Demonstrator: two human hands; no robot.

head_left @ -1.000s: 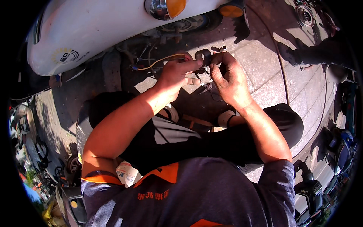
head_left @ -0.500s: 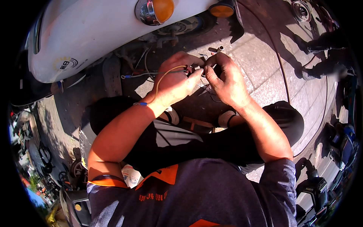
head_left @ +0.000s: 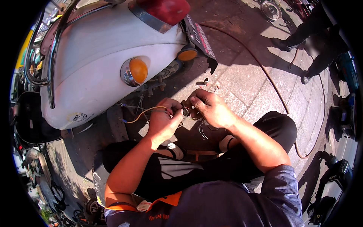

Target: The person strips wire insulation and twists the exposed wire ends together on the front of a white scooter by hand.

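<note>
Both my hands meet above the paving, in front of my bent knees. My left hand point(head_left: 164, 119) is closed, thumb and fingers pinching a small dark part with wires point(head_left: 185, 111). From the other side my right hand point(head_left: 212, 108) grips the same part between thumb and fingers; its exact kind is mostly hidden. A yellow wire point(head_left: 143, 112) with a blue terminal at its end runs out leftward past my left hand. Near it a grey wire point(head_left: 132, 106) also ends in a blue terminal. Below my right hand several thin loose wires point(head_left: 201, 130) hang.
A white scooter body point(head_left: 102, 49) with an orange indicator point(head_left: 137, 71) and red tail light point(head_left: 162, 12) stands ahead left. A dark red hose point(head_left: 261, 65) crosses the paving. Near a small metal socket point(head_left: 206, 81) lies debris. A person's legs point(head_left: 310, 41) are at far right.
The view has tilted up, showing more of the scooter and its tail light. My hands still hold the small part together; the yellow wire's end has swung off my left forearm.
</note>
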